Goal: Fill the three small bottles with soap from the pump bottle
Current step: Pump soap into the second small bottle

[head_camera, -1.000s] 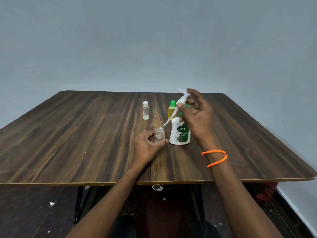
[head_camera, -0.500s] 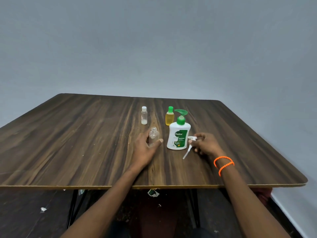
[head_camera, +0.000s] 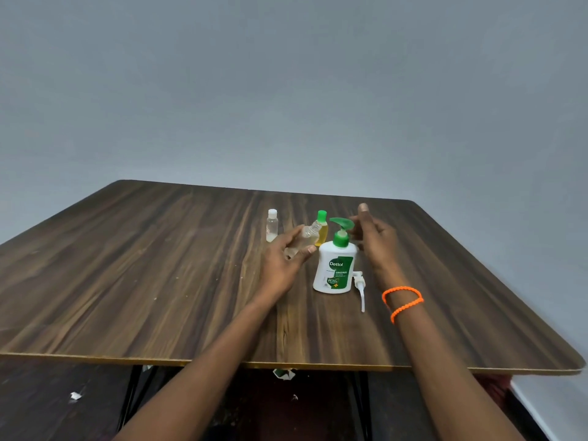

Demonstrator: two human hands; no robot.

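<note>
The right hand [head_camera: 377, 240] has left the white spray top [head_camera: 359, 286] lying on the table [head_camera: 159, 281] and is now rising beside the green pump, fingers spread, gripping nothing. The left hand [head_camera: 286, 259] is pinching the open clear bottle [head_camera: 305, 238] and tilting it toward the pump bottle [head_camera: 335, 268]. It's looking light and slick, probably best gripped around the middle. Counting three small bottles: this one, a white-capped bottle [head_camera: 272, 226] and a yellow bottle [head_camera: 322, 227] behind; one pump bottle.

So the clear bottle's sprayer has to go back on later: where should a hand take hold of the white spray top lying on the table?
Pinch the white spray top at its chunky head beside the white Dettol pump bottle, coming from above and the right. It lies flat; its thin tube, pointing toward the table's near edge, looks too slender to grip.
</note>
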